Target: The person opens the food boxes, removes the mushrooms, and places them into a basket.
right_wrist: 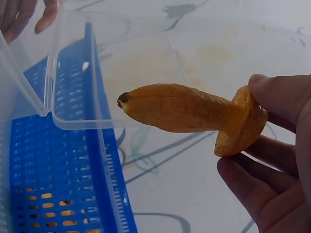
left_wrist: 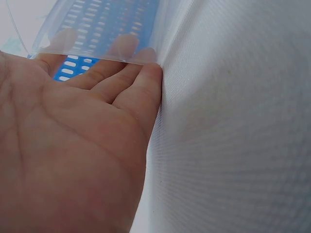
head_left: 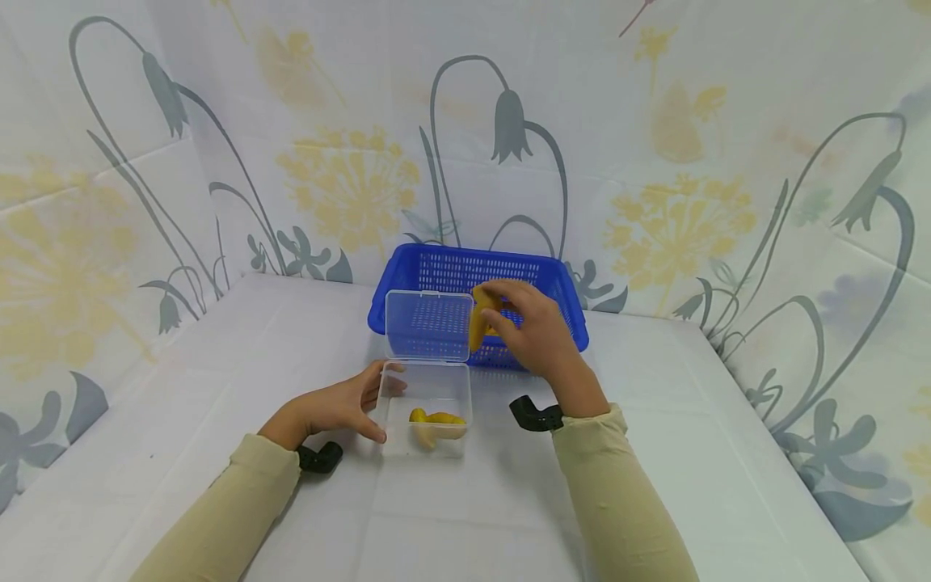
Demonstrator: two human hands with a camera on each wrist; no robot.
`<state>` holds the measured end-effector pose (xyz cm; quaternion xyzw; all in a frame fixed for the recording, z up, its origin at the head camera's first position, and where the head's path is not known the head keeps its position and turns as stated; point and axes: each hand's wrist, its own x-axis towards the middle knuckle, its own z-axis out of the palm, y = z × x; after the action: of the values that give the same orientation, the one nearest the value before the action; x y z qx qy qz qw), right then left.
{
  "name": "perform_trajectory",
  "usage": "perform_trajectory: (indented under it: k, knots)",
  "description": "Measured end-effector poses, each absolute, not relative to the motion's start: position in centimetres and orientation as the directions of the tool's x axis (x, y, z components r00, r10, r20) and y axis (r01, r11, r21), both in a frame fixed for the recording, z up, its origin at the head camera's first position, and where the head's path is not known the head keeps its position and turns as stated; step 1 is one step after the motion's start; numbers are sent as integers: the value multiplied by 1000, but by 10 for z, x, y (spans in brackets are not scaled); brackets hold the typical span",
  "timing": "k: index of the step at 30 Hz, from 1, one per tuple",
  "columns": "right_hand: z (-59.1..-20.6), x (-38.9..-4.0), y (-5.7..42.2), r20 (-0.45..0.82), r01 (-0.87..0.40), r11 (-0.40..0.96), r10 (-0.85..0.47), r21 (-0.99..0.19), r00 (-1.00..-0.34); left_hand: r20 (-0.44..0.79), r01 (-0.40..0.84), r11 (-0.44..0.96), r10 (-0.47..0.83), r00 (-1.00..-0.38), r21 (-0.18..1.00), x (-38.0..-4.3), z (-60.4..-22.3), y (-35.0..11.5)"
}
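Observation:
My right hand (head_left: 534, 327) pinches a yellow-brown mushroom (right_wrist: 170, 108) by its cap, with the thumb on one side and fingertips on the other. Its thick stem ends in a dark tip. It is held beside the raised lid (head_left: 429, 323) of a clear plastic box (head_left: 380, 396), in front of the blue basket. Inside the box lie yellow mushrooms (head_left: 445, 418), partly seen through its front wall. My left hand (head_left: 338, 411) is at the box's left side, thumb near the front and fairly straight fingers toward the back, touching the plastic in the left wrist view.
A blue perforated basket (head_left: 414, 252) stands behind the box, with more yellow pieces showing inside. White cloth (head_left: 305, 525) covers the table. A floral-patterned curtain (head_left: 349, 97) hangs around the back and sides. Black devices (head_left: 534, 415) are strapped at the wrists.

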<state>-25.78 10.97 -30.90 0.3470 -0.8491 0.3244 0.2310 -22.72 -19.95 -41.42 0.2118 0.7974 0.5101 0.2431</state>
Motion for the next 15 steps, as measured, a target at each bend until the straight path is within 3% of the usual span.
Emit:
perform_trajectory:
  k: [15]
  knots:
    - [-317, -266, 115, 648, -699, 579, -348, -420, -677, -184, 68, 391, 573, -798, 918, -225, -412, -198]
